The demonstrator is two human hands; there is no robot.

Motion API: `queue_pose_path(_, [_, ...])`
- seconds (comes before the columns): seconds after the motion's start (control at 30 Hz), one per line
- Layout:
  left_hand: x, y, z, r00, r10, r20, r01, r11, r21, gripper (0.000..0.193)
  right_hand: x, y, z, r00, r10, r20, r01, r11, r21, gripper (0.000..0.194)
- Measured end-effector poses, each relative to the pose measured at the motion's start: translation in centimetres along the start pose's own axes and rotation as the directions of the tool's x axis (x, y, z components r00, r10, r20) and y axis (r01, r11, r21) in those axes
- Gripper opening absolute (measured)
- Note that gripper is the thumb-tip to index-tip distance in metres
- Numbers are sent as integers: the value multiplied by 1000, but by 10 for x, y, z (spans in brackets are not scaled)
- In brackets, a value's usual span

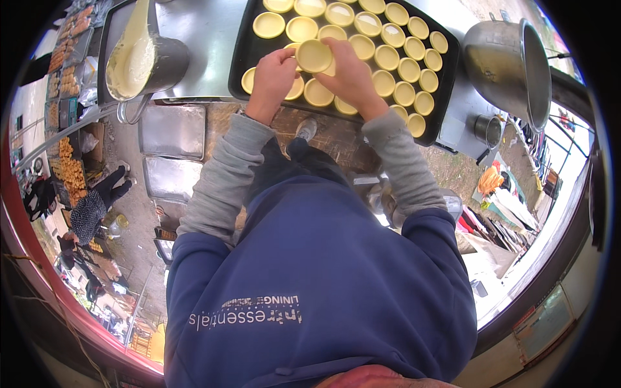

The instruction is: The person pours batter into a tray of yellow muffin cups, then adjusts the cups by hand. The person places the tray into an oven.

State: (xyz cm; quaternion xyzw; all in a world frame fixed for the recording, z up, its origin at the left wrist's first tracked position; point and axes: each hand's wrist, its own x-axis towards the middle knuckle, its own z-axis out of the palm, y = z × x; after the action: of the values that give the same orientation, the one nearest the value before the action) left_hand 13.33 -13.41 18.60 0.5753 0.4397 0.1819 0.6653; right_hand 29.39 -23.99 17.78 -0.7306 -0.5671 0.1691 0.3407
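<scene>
Between both hands, above a black baking tray point(449, 97), I hold a round pale-yellow pastry shell point(314, 56). My left hand point(274, 77) grips its left edge with thumb and fingers. On its right edge are the fingers of my right hand point(350, 72), with part of another pale-yellow round visible just below them. Rows of similar shallow shells point(386, 57) with raised rims cover the tray. A few at the far side, such as one shell point(339, 14), have a shiny surface. Some shells are partly hidden by my hands.
On the metal table point(208, 43), a steel pot point(172, 65) of pale batter with a large ladle point(140, 29) stands at left. At right are a large steel pot point(499, 68) and a small dark-handled pot point(486, 131). Metal trays point(172, 132) lie lower left. Another person point(89, 213) is far left.
</scene>
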Motion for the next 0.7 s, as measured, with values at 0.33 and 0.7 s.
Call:
queue_pose_path(0.33, [33, -24, -90, 994, -25, -107, 42, 987, 154, 34, 49, -31, 82, 995, -9, 96, 15, 998, -61, 70])
queue_pose_path(0.7, [52, -45, -102, 999, 54, -4, -51, 956, 288, 31, 54, -27, 101, 996, -55, 70, 65, 987, -150, 71])
